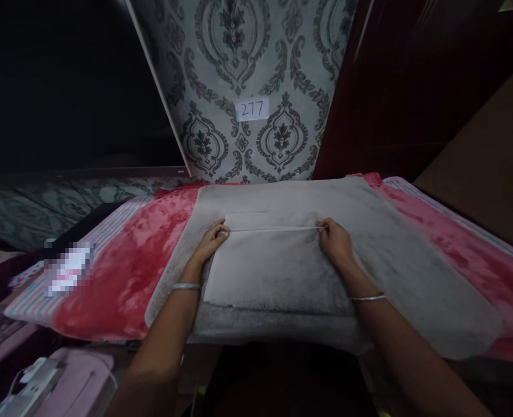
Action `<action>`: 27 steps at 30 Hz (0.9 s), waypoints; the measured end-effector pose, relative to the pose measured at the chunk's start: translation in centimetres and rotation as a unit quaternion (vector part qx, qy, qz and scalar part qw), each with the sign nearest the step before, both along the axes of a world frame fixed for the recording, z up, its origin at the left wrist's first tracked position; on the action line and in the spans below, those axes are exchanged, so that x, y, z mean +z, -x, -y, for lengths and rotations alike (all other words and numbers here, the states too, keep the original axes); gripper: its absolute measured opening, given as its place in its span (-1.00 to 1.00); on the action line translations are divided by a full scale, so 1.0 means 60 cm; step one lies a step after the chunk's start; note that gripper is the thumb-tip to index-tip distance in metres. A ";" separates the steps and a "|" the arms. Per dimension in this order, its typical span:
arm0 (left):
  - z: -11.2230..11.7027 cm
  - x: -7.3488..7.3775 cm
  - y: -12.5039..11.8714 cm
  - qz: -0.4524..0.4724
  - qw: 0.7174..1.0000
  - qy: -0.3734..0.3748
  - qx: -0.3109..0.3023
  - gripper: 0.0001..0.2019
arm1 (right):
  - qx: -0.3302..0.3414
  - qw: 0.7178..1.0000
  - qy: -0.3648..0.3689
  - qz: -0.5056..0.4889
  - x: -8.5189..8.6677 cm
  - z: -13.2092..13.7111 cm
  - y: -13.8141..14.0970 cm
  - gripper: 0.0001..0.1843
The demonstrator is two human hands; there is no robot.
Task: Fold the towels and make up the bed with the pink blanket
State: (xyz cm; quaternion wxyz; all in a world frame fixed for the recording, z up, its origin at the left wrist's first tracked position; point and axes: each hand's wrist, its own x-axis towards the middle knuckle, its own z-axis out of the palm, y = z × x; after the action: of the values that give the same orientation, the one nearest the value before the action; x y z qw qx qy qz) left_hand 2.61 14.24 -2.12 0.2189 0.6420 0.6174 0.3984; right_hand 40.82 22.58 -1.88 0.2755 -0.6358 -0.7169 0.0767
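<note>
A grey piece of plush cloth [273, 269] lies on a larger grey plush mat [413, 278]. A pale straight fold or seam runs across the cloth's far part. At the left end of this line, my left hand [213, 240] is closed, with thumb and fingertips pinching the cloth's edge. My right hand [337, 242] pinches the line's other end, fingers curled together. Between the hands the line looks taut. Beyond it, a paler strip of the cloth lies flat. What lies under the cloth is hidden.
Beneath the mat is a red-and-pink plush cover [130, 260] over striped fabric [25, 307]. A patterned wall bears a paper marked 277 [252, 109]. A large dark screen [65, 81] stands left. At lower left, a white power strip [36, 379] rests on something pink.
</note>
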 end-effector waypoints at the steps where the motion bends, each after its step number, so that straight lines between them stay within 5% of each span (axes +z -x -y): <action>1: -0.001 -0.003 0.000 -0.001 1.000 -0.009 0.004 -0.53 | -0.004 1.000 0.016 0.006 0.000 -0.001 0.002 -0.74; 9: -0.017 -0.026 0.004 0.030 0.998 -0.049 0.025 -0.62 | -0.037 0.994 0.097 0.034 0.020 0.007 0.010 -0.61; 18: -0.036 -0.040 0.009 0.007 0.997 -0.071 0.024 -0.70 | -0.069 0.992 0.108 -0.005 0.000 0.007 0.017 -0.70; 23: -0.033 -0.039 0.006 -0.063 0.984 -0.099 0.135 -0.63 | -0.073 0.992 0.094 -0.040 -0.001 0.004 0.010 -0.58; 27: -0.033 -0.019 0.001 -0.207 0.959 -0.014 0.191 -0.63 | -0.065 0.988 0.119 -0.071 0.004 -0.011 0.007 -0.52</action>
State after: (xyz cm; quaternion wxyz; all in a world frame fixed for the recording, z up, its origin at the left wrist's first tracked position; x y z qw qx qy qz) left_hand 2.52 16.20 -3.27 -0.0028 0.5833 0.7550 0.2995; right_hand 40.39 23.26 -1.63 0.2521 -0.7020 -0.6388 0.1884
